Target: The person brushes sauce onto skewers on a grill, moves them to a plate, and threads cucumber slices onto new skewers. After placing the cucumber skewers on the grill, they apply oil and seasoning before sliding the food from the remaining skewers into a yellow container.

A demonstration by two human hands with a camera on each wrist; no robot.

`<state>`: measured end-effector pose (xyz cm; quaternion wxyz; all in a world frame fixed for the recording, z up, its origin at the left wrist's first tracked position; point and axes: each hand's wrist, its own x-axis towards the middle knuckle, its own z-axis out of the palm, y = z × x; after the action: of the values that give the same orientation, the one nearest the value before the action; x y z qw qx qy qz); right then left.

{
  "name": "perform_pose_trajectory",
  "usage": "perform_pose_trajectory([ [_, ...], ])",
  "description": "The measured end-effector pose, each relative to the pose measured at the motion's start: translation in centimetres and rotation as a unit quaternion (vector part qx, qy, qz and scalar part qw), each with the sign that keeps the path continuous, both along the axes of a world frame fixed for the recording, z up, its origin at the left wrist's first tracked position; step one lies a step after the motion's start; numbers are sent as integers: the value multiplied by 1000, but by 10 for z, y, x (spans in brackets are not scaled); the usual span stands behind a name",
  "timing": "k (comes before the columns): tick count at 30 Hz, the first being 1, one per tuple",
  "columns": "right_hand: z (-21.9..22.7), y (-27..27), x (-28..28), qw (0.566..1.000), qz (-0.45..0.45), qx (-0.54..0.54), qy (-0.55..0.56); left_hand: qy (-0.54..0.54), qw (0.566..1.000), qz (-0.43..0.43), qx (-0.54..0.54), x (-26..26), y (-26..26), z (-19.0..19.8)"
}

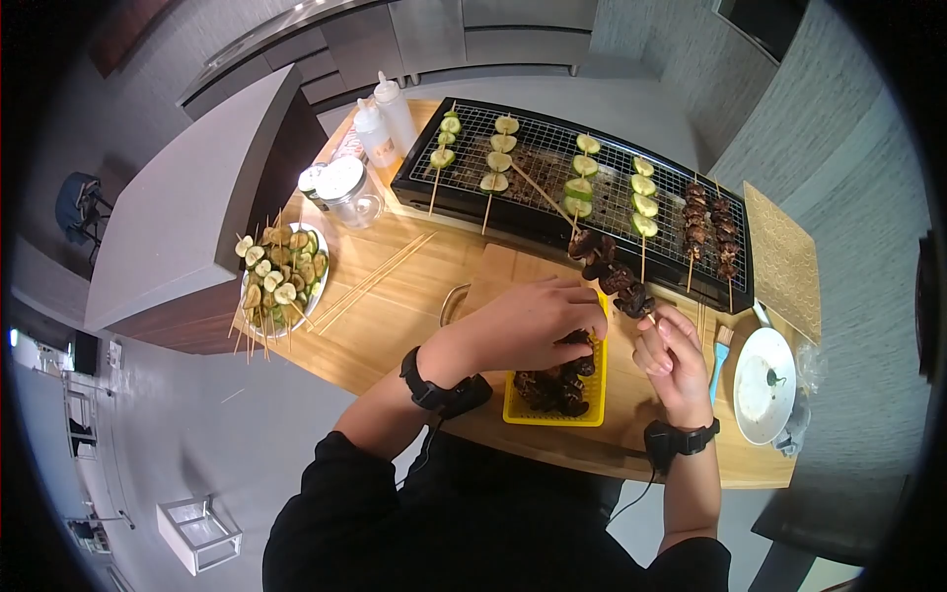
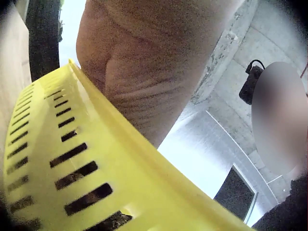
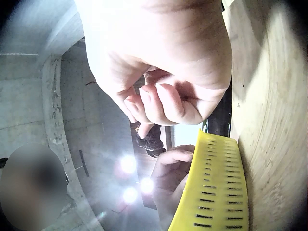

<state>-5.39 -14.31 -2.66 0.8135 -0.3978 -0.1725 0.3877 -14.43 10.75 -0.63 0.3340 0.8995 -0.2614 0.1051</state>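
Observation:
My right hand [image 1: 673,360] pinches the lower end of a bamboo skewer [image 1: 542,189] between thumb and fingers. Dark brown, glossy food pieces [image 1: 614,277] are threaded on its near half, and the bare pointed end slants up over the grill. In the right wrist view, the other fingers of this hand [image 3: 159,98] are curled in toward the palm. My left hand [image 1: 543,321] is bent over the yellow slotted basket [image 1: 510,403], which holds more dark pieces [image 1: 552,388]. Its fingertips are partly hidden, so I cannot tell whether they hold a piece.
Beyond my hands stands a black grill [image 1: 592,235] with skewers of green slices and dark pieces. A plate of skewered slices [image 1: 321,281], loose bamboo sticks [image 1: 380,279], a jar [image 1: 357,205] and squeeze bottles [image 1: 375,133] are leftward. A blue brush [image 1: 719,365] and white pan [image 1: 755,409] lie rightward.

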Motion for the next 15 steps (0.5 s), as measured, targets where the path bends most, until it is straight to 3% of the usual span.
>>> perform_pose_trajectory([
  [7,0,-1,0,1000,1,-2,-1,-22,999,21,-9,1,0,-2],
  [15,0,0,-1,1000,1,0,5,27,999,34,1,0,1,1],
])
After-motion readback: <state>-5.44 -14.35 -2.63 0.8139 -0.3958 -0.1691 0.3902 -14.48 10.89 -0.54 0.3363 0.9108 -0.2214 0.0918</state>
